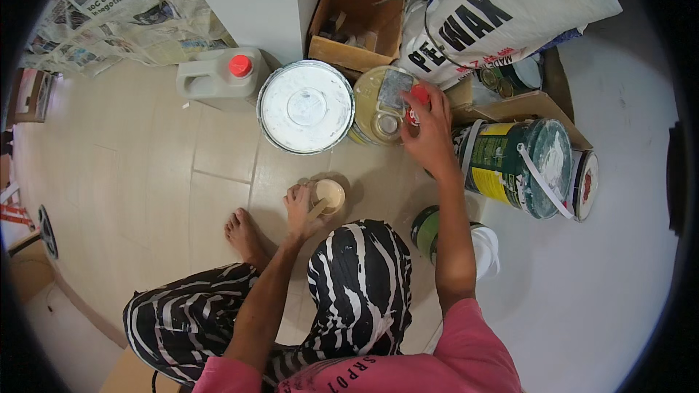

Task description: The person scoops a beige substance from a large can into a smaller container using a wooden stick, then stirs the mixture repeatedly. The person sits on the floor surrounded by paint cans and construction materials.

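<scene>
My left hand (297, 211) is closed round the side of a small cup (342, 202) low over the floor. Inside is a cream-coloured paste (331, 192), with a flat wooden stick (318, 209) leaning over the rim. Out to the right, my right hand (431, 131) has its fingers curled round a small red object (419, 93) with white marks, on top of a gold-lidded tin (369, 93). My fingers partly hide that object, so its kind cannot be made out. Beside it on the lid lie a grey square pad (394, 89) and a round metal cap (385, 125).
A large white-lidded pail (306, 108) stands left of the tin, then a jug with a red cap (218, 76). Behind are an open cardboard box (357, 18) and a big white sack (510, 14). Green buckets (510, 167) lie at right; another green tub (426, 229) is near my right arm.
</scene>
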A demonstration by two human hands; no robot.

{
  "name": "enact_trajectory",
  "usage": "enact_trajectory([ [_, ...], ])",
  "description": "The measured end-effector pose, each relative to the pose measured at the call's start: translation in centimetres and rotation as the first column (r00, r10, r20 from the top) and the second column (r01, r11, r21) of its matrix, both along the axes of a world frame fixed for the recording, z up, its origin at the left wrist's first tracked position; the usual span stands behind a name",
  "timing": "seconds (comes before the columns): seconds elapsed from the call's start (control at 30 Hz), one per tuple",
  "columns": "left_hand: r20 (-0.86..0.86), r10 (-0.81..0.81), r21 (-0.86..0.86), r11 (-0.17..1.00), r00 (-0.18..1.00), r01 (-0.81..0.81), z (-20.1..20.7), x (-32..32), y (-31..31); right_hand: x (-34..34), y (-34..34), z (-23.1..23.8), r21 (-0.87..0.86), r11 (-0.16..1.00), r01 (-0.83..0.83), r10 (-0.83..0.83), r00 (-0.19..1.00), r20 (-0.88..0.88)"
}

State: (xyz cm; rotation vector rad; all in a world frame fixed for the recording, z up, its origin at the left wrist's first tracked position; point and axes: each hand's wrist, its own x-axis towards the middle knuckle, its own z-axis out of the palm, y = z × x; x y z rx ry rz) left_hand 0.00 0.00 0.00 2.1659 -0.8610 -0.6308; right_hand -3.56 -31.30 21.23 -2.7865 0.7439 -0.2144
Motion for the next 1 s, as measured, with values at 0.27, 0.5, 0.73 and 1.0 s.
enact_trajectory([
  [0.27, 0.014, -0.079, 0.192, 0.979, 0.997, 0.075, 0.4, -1.3, 8.6, -0.7, 0.9, -2.7, 0.253, 0.968, 0.003, -0.012, 0.999, 0.032],
  [0.5, 0.004, -0.089, 0.212, 0.973, 0.996, 0.086, -0.9, -0.7, 8.3, -0.5, 1.2, -2.4, 0.311, 0.949, 0.051, -0.109, 0.979, 0.172],
  [0.73, 0.128, -0.043, 0.139, 0.990, 0.991, 0.025, 0.4, 1.9, 11.0, 9.0, 9.2, -1.2, 0.324, 0.912, -0.253, 0.072, 0.874, 0.481],
  [1.0, 0.099, 0.058, 0.224, 0.971, 0.993, -0.079, 0.9, 2.8, 13.1, 7.8, 6.5, -4.1, -0.025, 0.999, -0.031, 0.038, 0.929, 0.369],
])
